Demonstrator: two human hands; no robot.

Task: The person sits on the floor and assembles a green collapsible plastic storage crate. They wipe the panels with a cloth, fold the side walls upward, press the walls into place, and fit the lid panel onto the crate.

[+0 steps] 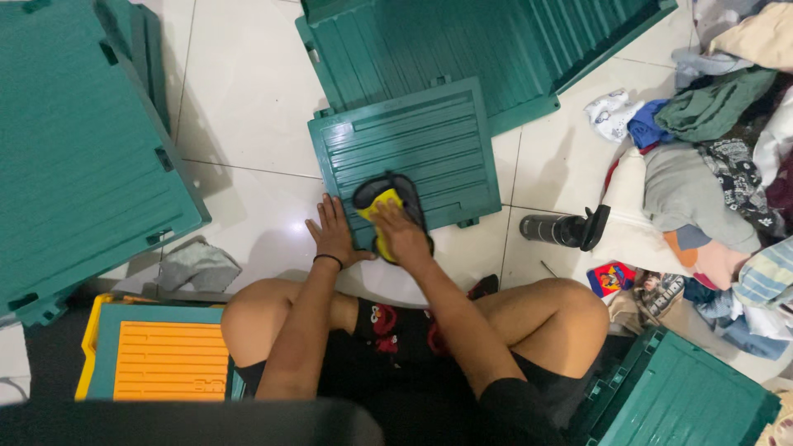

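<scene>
I sit cross-legged on a white tiled floor. A small green ribbed plastic panel (429, 140) lies flat in front of my knees. My right hand (399, 233) presses a yellow and dark grey cloth (382, 196) onto the panel's near edge. My left hand (333, 234) lies flat with fingers spread on the floor, touching the panel's left near corner; a dark band is around its wrist.
A larger green panel (496, 41) lies beyond the small one, another big green panel (74, 149) at left. A grey rag (198, 266), an orange and yellow crate part (157, 359), a dark bottle (562, 230), a clothes pile (719, 165) and a green crate (686, 396) surround me.
</scene>
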